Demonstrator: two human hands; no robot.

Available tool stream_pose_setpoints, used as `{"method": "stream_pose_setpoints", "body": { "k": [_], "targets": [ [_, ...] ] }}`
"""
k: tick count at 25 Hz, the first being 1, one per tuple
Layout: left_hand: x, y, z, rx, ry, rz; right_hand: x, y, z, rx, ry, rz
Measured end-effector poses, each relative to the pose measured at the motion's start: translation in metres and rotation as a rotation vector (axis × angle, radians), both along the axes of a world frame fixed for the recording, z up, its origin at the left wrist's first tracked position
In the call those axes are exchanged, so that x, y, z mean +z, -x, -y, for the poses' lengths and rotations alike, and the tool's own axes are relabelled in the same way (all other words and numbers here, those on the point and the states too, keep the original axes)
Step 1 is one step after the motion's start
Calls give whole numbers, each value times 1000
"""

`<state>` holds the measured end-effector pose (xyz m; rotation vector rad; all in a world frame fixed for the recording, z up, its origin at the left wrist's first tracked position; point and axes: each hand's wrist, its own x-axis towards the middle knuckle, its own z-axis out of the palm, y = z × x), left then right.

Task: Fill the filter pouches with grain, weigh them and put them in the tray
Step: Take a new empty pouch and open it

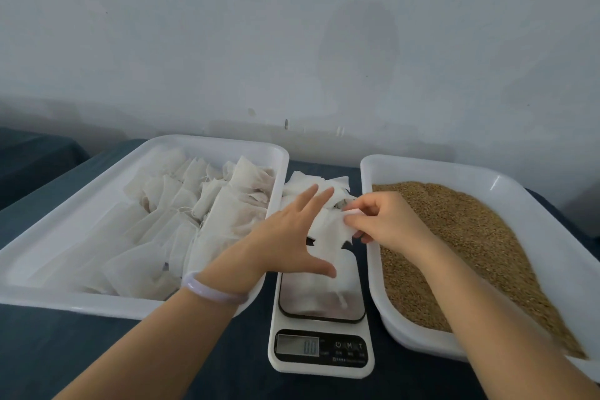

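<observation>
Pinches the edge of one empty filter pouch [328, 227] with the right grip [383, 224], fingers and thumb curled onto the white fabric. Holds the left grip [292, 230] palm down with fingers straight and spread, gripping nothing, fingertips over that same pouch; cannot tell whether touching it. Wears a pale bracelet [211, 289] on the left wrist. Noted the pinched pouch raised just above the far end of the scale [321, 334], between the two grips. Noted the pile of empty pouches [311, 182] directly behind it, lying on the desk [130, 351] in the gap between the two trays. Read 0.0 on the display [311, 347] at the near end of the scale. Saw a pale shape on the steel platform [324, 299]; cannot tell whether pouch or reflection. Logged the left tray [97, 302], white, just beside the scale on its left, holding many filled pouches [211, 221] laid overlapping, some with loose threads. Logged the right tray [422, 169], white, just beside the scale on its right, carrying brown grain [454, 237] heaped toward its right side. Recorded a dark blue cloth over the desk and a plain pale wall [292, 42] behind.
</observation>
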<state>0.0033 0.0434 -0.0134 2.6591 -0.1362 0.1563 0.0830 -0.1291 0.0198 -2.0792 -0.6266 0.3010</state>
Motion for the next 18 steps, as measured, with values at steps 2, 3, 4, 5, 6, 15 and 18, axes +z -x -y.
{"method": "stream_pose_setpoints", "body": {
  "k": [2,3,4,5,6,15,18],
  "targets": [
    [2,2,3,0,20,6,-8,3,1,-91,-211,-148],
    [3,4,4,2,47,13,-10,4,0,-137,-283,-183],
    [5,5,4,5,77,10,-12,4,-1,-171,-320,-191],
    [7,7,5,9,99,-5,-14,3,-1,-191,-331,-180],
    [8,8,6,17,101,-24,-16,3,-1,-199,-329,-164],
    [3,2,6,107,380,12,-20,5,5,-108,-391,-190],
    [2,0,3,92,572,27,-22,4,7,-45,-344,-114]
  ]
}}
